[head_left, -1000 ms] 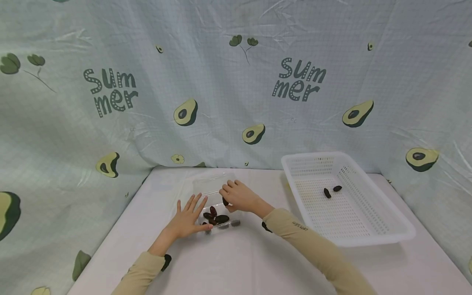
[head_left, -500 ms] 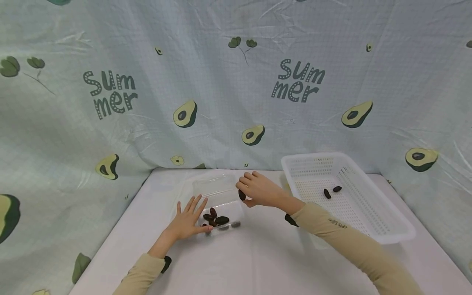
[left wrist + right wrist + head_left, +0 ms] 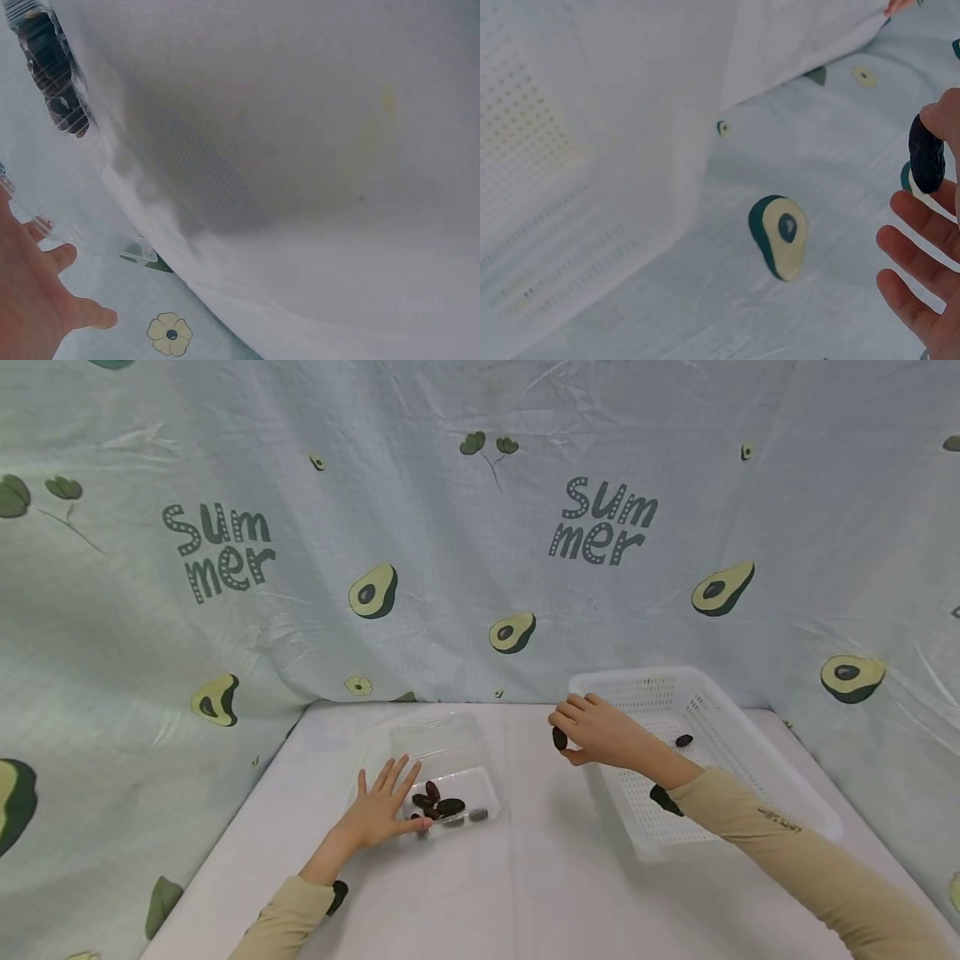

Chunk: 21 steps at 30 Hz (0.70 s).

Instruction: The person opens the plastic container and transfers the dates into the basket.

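My right hand [image 3: 603, 733] pinches a dark, wrinkled date [image 3: 927, 154] between thumb and fingertips, held up by the near left side of the white basket. In the head view this date hangs below the fingertips. My left hand [image 3: 382, 810], fingers spread and straight, rests on the left side of a clear plastic clamshell box [image 3: 486, 789]. Several dark brown dates [image 3: 451, 807] lie inside the box, some seen through its front wall. Its clear lid [image 3: 438, 735] is folded back behind it. The left wrist view catches only part of the left hand [image 3: 34, 292] and dates behind clear plastic.
A white perforated basket [image 3: 645, 843] stands on the right of the table, with a dark date [image 3: 684, 740] visible in it; my right forearm covers part of its floor. The white table [image 3: 450, 902] meets a curtain [image 3: 435, 527] printed with avocados at the back.
My right hand has carried the pinched date from above the clear box rightward to the basket's left side. Its arm now hides one of the basket's two dates. The left hand stays in place.
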{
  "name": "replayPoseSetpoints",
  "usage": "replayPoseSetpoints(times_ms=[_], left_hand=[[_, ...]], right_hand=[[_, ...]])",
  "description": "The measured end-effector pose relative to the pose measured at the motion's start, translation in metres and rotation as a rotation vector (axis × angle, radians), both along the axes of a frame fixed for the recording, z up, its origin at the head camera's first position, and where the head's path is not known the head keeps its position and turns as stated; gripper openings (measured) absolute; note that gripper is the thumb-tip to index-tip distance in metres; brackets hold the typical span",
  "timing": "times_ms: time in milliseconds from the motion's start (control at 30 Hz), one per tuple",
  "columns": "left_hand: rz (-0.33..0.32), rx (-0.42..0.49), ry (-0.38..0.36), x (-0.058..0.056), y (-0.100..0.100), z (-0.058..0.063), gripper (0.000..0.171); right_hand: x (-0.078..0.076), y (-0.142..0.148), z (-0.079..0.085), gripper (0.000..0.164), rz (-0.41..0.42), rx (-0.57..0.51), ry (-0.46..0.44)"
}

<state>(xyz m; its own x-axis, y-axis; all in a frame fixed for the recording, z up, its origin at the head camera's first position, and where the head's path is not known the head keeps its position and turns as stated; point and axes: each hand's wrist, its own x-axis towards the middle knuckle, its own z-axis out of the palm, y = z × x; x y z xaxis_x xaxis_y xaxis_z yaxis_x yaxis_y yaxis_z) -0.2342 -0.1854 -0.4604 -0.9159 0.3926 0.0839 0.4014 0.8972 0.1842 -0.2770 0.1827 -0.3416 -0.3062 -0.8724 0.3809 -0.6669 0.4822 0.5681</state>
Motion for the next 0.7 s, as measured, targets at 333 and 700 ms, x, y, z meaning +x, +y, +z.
replayPoseSetpoints(times_ms=[333, 700], left_hand=[[-0.002, -0.006, 0.006, 0.0, -0.001, 0.001, 0.093], [-0.005, -0.003, 0.01, 0.0, 0.0, 0.0, 0.093]], right_hand=[[-0.015, 0.063, -0.009, 0.04, -0.054, -0.073, -0.023], [-0.034, 0.124, -0.026, 0.044, -0.134, -0.154, -0.021]])
